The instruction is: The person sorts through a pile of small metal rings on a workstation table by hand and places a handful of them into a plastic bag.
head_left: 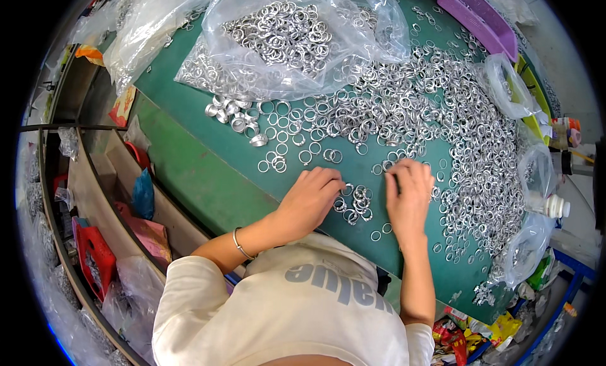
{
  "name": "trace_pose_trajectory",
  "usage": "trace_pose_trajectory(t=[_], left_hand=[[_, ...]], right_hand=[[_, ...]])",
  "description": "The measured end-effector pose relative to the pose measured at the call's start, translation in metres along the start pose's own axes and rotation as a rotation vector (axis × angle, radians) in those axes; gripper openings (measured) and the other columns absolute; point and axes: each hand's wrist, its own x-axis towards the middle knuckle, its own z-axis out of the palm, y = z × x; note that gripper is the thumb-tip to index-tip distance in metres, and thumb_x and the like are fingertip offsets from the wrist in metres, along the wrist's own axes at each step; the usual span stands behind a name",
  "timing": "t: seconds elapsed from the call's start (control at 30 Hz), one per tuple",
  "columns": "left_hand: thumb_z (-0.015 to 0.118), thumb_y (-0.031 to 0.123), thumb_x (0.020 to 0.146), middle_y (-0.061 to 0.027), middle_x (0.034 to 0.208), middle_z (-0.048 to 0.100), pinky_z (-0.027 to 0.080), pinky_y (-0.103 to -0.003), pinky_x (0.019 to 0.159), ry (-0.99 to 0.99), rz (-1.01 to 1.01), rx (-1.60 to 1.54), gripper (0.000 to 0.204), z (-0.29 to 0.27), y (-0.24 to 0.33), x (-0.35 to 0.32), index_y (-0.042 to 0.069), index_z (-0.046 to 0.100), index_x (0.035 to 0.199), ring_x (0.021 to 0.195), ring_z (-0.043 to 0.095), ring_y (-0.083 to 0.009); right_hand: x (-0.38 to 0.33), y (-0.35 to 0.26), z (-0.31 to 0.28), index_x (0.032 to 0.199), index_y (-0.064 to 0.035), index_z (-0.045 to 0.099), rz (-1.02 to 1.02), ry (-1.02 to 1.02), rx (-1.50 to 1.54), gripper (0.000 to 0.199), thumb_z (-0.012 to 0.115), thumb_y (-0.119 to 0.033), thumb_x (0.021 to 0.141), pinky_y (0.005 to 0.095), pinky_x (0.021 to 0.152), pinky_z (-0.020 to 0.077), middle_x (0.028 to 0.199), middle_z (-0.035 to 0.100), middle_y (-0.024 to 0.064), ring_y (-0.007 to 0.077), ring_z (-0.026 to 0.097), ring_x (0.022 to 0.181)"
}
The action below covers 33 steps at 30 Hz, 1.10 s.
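My left hand [309, 200] rests low over the green table, its fingers bent and pressed together. Its fingertips reach the edge of a small heap of silver metal rings [358, 205]; whatever they pinch is hidden. On the other side of that heap, my right hand [409, 199] is curled, with thumb and fingertips drawn down beside a few loose rings [377, 169]. What lies under those fingertips cannot be made out. Two more rings [381, 232] lie just below the heap. A broad pile of silver rings [480, 170] spreads beyond and right of my right hand.
A clear plastic bag [353, 69] full of rings stands at the far side of the green table [208, 158]. Wider bands [237, 117] lie before it. A purple tray [480, 19] is at the far right, a white bottle [555, 206] at the right edge. Shelves with a red container [95, 262] stand left.
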Motion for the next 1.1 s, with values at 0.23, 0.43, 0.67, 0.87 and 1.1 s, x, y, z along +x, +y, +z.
trace_pose_trajectory(t=[0.23, 0.43, 0.67, 0.87, 1.1], left_hand=[[0.06, -0.005, 0.075, -0.0139, 0.112, 0.055, 0.044, -0.04, 0.087, -0.081, 0.066, -0.059, 0.037, 0.016, 0.007, 0.014, 0.001, 0.06, 0.112, 0.1, 0.054, -0.032], [0.062, -0.003, 0.076, -0.0129, 0.112, 0.055, 0.042, -0.04, 0.084, 0.02, 0.061, 0.026, 0.036, 0.01, 0.003, 0.02, 0.003, 0.061, 0.112, 0.099, 0.053, -0.0315], [0.07, 0.005, 0.075, -0.0088, 0.11, 0.052, 0.036, -0.039, 0.081, 0.048, 0.002, 0.356, 0.032, 0.013, -0.01, 0.053, 0.007, 0.061, 0.106, 0.101, 0.049, -0.0269], [0.07, 0.006, 0.076, -0.0082, 0.106, 0.051, 0.035, -0.038, 0.079, 0.068, 0.039, 0.323, 0.024, 0.014, -0.015, 0.053, 0.006, 0.06, 0.098, 0.098, 0.049, -0.0263], [0.068, 0.005, 0.078, -0.0072, 0.106, 0.053, 0.035, -0.037, 0.079, 0.08, 0.048, 0.281, 0.024, 0.015, -0.011, 0.039, 0.005, 0.059, 0.101, 0.098, 0.05, -0.025]], right_hand=[[0.002, 0.003, -0.006, 0.099, -0.0044, 0.064, -0.052, 0.01, 0.03, 0.021, 0.069, -0.004, 0.078, 0.0387, 0.082, 0.0397, 0.104, 0.059, 0.0093, 0.0283, 0.053, 0.098], [-0.008, 0.036, -0.006, 0.095, -0.0043, 0.063, 0.044, 0.115, -0.106, 0.015, 0.067, -0.005, 0.081, 0.0403, 0.082, 0.0384, 0.106, 0.057, 0.0091, 0.0283, 0.051, 0.098], [-0.005, 0.032, -0.021, 0.097, -0.0041, 0.062, 0.152, 0.131, -0.149, 0.018, 0.068, -0.007, 0.08, 0.0411, 0.085, 0.0379, 0.108, 0.057, 0.0102, 0.0299, 0.051, 0.101], [-0.013, 0.018, -0.003, 0.092, -0.0038, 0.062, 0.084, 0.031, -0.195, 0.014, 0.069, -0.007, 0.08, 0.0428, 0.088, 0.0358, 0.109, 0.054, 0.0103, 0.0297, 0.05, 0.103], [-0.028, 0.029, -0.02, 0.089, -0.0046, 0.063, 0.09, 0.052, -0.135, 0.012, 0.07, -0.005, 0.078, 0.04, 0.083, 0.0359, 0.099, 0.057, 0.0072, 0.0274, 0.052, 0.096]])
